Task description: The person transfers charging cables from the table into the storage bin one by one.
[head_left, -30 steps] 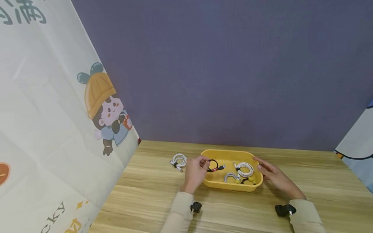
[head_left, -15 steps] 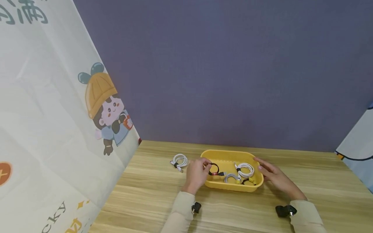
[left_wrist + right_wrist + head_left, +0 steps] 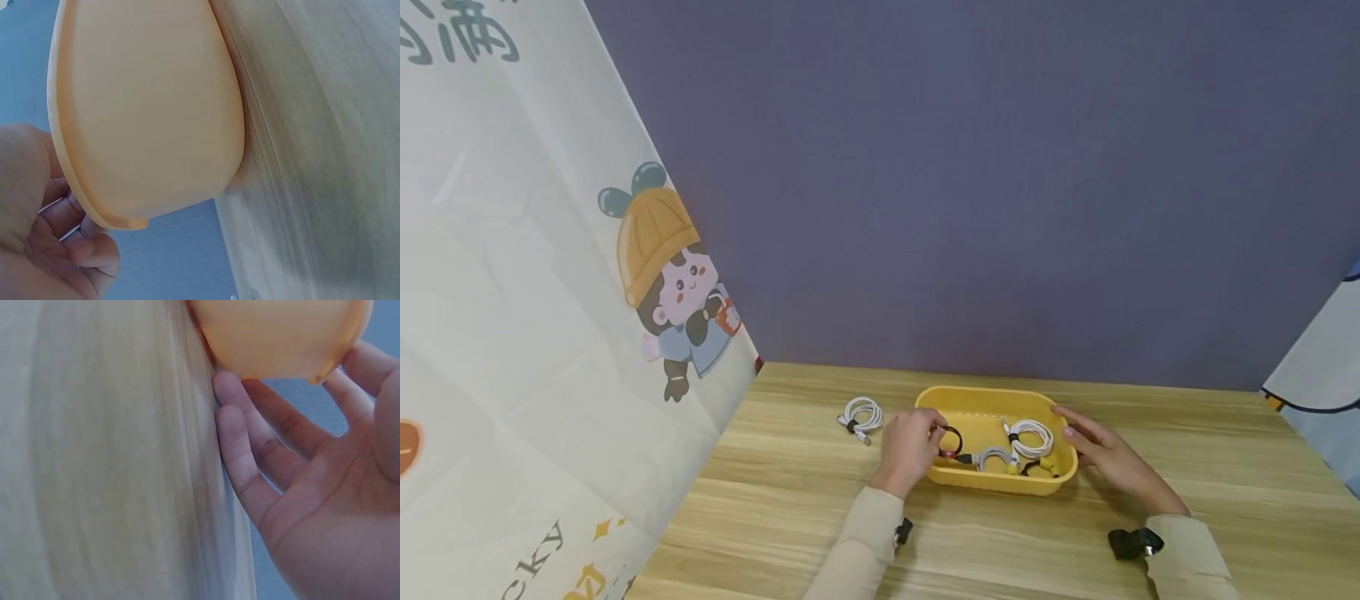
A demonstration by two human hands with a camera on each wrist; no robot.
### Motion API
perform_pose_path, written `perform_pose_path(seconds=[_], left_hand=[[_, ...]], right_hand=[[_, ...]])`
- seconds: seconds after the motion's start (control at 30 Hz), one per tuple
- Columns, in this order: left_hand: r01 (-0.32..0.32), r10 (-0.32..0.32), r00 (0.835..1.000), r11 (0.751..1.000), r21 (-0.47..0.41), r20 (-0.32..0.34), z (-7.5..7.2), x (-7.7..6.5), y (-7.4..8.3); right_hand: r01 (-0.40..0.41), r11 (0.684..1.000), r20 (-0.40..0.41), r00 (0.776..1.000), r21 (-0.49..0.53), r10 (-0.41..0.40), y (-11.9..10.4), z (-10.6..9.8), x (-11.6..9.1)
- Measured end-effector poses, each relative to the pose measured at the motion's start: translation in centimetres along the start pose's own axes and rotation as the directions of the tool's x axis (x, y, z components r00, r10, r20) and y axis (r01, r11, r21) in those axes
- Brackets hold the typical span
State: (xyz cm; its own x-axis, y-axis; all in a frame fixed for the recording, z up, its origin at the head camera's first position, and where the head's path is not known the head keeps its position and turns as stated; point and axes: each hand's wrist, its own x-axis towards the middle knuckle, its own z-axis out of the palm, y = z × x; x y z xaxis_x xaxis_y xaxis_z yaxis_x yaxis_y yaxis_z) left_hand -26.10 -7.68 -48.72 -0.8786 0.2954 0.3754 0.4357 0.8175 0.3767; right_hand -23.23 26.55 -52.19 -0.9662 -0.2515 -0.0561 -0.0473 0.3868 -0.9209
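A yellow plastic tray [image 3: 992, 481] sits on the table. At its left end my left hand [image 3: 907, 454] reaches over the rim and pinches a small coiled black USB cable [image 3: 959, 440] with a red tie, low inside; the left wrist view shows curled fingers [image 3: 95, 251] by the rim, the cable hidden there. Against the tray's right end rests my right hand [image 3: 1112, 462], its thumb at the rim and fairly straight fingers [image 3: 240, 447] along the outer wall. Inside the tray lie a coiled white cable [image 3: 1033, 432], a grey cable [image 3: 995, 452] and a black-and-yellow cable [image 3: 1048, 464].
Left of the tray, a second coiled white cable [image 3: 863, 414] with a black tie lies on the wooden table [image 3: 760, 492]. A dark blue partition [image 3: 970, 192] stands behind. A white printed sheet [image 3: 527, 275] hangs at the left.
My left hand has lowered the black cable toward the tray's front, its plug now beside the grey cable. More of the cable is hidden behind the hand. The right hand stays at the tray.
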Motion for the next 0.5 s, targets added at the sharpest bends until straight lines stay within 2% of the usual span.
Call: perform_pose_path(seconds=[0.27, 0.5], left_hand=[[-0.043, 0.04, 0.999, 0.996, 0.081, 0.036, 0.39, 0.45, 0.53], [-0.061, 0.041, 0.994, 0.978, 0.199, 0.101, 0.87, 0.76, 0.95]], right_hand=[[0.004, 1.0, -0.005, 1.0, -0.013, -0.004, 0.45, -0.23, 0.02], [0.006, 1.0, -0.005, 1.0, -0.015, -0.006, 0.84, -0.46, 0.04]])
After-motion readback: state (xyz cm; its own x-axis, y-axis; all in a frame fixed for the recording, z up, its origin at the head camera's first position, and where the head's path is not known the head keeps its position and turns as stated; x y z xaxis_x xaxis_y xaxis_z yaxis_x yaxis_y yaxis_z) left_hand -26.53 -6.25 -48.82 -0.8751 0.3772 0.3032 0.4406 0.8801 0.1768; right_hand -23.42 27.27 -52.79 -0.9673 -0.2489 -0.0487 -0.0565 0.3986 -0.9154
